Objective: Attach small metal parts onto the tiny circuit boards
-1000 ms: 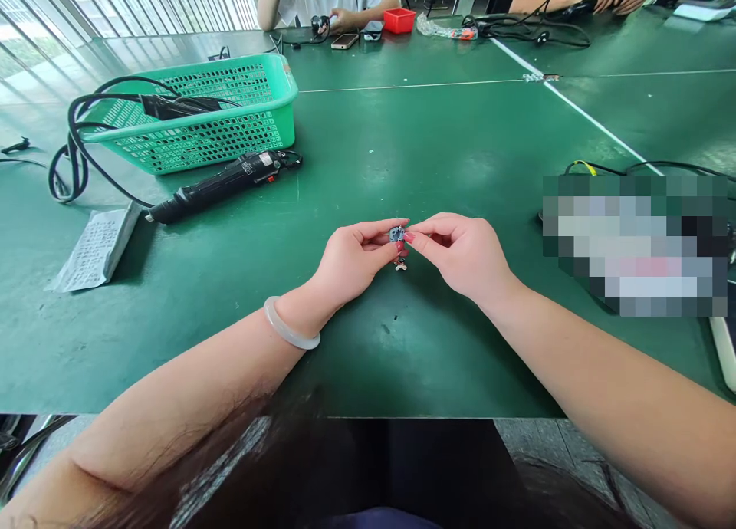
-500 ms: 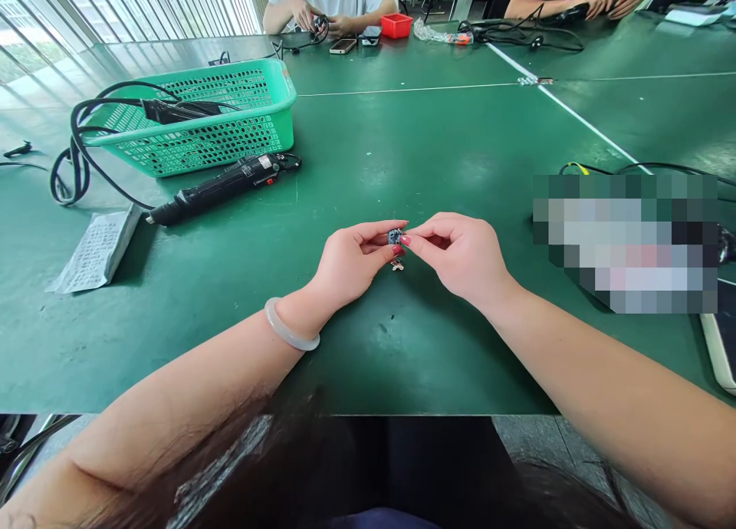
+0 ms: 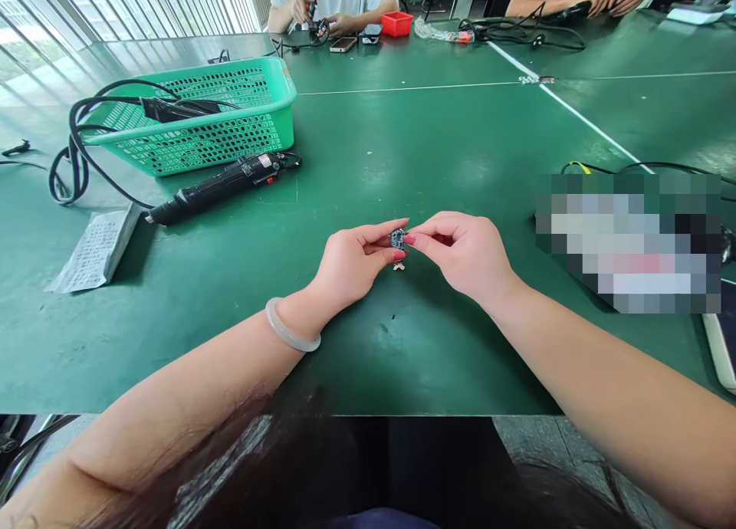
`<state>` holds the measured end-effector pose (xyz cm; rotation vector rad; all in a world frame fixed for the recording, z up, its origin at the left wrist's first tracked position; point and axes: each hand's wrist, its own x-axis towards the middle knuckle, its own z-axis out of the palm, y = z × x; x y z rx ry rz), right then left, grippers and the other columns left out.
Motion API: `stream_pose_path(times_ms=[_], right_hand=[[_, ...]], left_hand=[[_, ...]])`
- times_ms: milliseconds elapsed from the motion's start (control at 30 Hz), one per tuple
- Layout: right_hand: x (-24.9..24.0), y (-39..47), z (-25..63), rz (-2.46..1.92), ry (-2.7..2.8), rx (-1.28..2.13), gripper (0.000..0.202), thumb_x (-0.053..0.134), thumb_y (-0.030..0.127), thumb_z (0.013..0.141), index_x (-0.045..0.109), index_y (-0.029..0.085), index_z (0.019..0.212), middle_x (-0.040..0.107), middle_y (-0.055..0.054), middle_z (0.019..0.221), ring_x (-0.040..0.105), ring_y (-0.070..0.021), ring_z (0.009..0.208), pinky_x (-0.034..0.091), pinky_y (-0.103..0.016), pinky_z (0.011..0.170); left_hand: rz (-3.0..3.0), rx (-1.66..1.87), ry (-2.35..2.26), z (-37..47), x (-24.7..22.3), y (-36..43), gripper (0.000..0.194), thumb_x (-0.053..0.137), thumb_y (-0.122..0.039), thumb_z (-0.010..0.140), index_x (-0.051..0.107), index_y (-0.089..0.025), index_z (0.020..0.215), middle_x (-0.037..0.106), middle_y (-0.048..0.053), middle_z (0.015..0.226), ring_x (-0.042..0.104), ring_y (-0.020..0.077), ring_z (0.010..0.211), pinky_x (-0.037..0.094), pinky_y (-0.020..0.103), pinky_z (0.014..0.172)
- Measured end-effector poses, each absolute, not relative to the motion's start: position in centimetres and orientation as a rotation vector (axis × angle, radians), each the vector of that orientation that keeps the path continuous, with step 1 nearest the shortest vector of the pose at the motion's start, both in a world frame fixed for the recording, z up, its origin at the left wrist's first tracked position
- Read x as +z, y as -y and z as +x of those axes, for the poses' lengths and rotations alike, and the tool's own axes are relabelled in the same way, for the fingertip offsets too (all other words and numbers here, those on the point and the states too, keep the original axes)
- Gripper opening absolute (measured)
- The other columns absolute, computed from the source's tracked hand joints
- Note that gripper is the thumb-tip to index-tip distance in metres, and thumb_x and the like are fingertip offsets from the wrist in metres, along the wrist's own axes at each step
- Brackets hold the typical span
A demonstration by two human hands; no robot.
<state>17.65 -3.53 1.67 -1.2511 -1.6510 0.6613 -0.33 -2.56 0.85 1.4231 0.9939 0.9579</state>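
Above the green table, my left hand (image 3: 353, 264) grips a small blue-grey part (image 3: 397, 238) between thumb and fingers. The part looks like a little electronic component, but its exact kind is too small to tell. Just below the left thumb, a small shiny metal piece (image 3: 399, 266) sticks out; whether it is joined to the part is hidden. My right hand (image 3: 460, 249) is closed in a pinch, thumb and forefinger tips against the part's right edge. Anything between those fingertips cannot be made out.
A black electric screwdriver (image 3: 224, 185) lies left, before a green basket (image 3: 201, 142) holding a cable. Nearby is a paper-like packet (image 3: 100, 245). A blurred-out object (image 3: 632, 245) sits right. Two people work across the table (image 3: 460, 146), near a red box (image 3: 396, 24).
My right fingertips have shifted slightly right, and more of the blue-grey part shows between the hands. Across the table, one person's hand now holds up a dark tool.
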Motion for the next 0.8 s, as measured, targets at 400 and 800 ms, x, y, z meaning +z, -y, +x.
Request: stream_pose_path(times_ms=[400,800], right_hand=[[2.12,3.62,17.74,-1.25,1.699,0.606,0.015,0.07,0.033,0.084,0.076,0.023,0.074,0.068,-0.002,0.072,0.055,-0.015,0.064,0.043,-0.032,0.059],[2.21,3.83,17.72,-1.245,1.712,0.534,0.011,0.07,0.026,0.083,0.076,0.023,0.074,0.067,-0.001,0.072,0.054,-0.0138,0.062,0.043,-0.031,0.059]], left_hand=[[1.464,1.023,-0.972,-0.19,1.25,2.93,0.041,0.072,-0.013,0.081,0.074,-0.019,0.122,0.081,0.004,0.104,0.077,0.0179,0.092,0.063,0.036,0.095],[1.49,1.017,-1.03,0.04,1.73,3.39,0.042,0.071,-0.012,0.084,0.072,-0.017,0.126,0.081,0.005,0.109,0.077,0.0186,0.099,0.062,0.033,0.096]])
